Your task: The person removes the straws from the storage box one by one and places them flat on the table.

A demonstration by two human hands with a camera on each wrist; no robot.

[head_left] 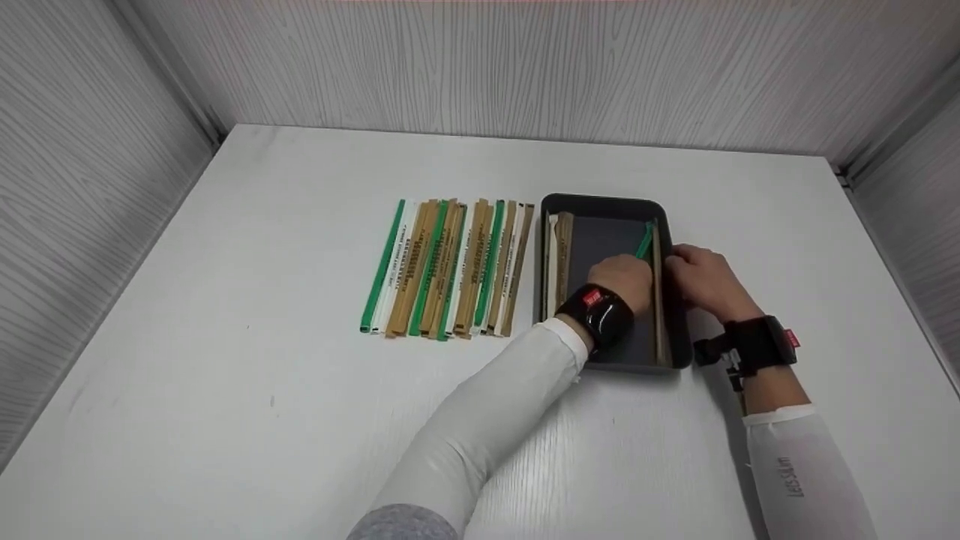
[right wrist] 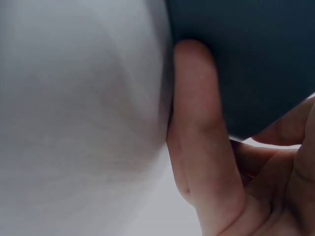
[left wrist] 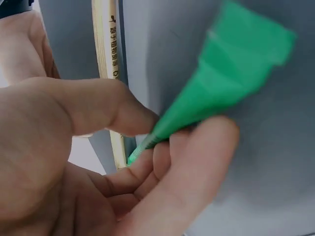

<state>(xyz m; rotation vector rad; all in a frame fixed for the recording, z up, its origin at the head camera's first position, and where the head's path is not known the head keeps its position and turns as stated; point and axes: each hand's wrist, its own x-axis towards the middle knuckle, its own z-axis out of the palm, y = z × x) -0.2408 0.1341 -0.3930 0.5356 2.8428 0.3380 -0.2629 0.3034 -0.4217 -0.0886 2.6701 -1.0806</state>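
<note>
The left hand (head_left: 621, 279) was inside the dark tray (head_left: 679, 341), its thumb and fingers (left wrist: 123, 105) curled in a pinch on one end of a green-wrapped stick (left wrist: 216, 93). From the left wrist view the wrapper fanned out wide and blurred beyond the fingertips. In the head view the stick's free end (head_left: 645, 241) rose out of the hand and pointed away from the person and slightly to the right, tilted above the tray floor, with its long axis roughly along the tray's length.

The right hand (head_left: 701, 281) lay against the tray's right wall from outside; one straight finger (right wrist: 199, 123) pressed flat along the dark wall, the other fingers loosely bent behind it, gripping nothing.

Just right of the left hand a tan stick (head_left: 658, 300) lay lengthwise along the tray's right wall. At the tray's left wall lay a white stick and a tan one (head_left: 559, 259), also lengthwise.

On the white counter (head_left: 225, 360), just left of the tray, a row of wrapped sticks (head_left: 450, 266) in green, white and tan lay side by side, all with their long axes running away from the person.
</note>
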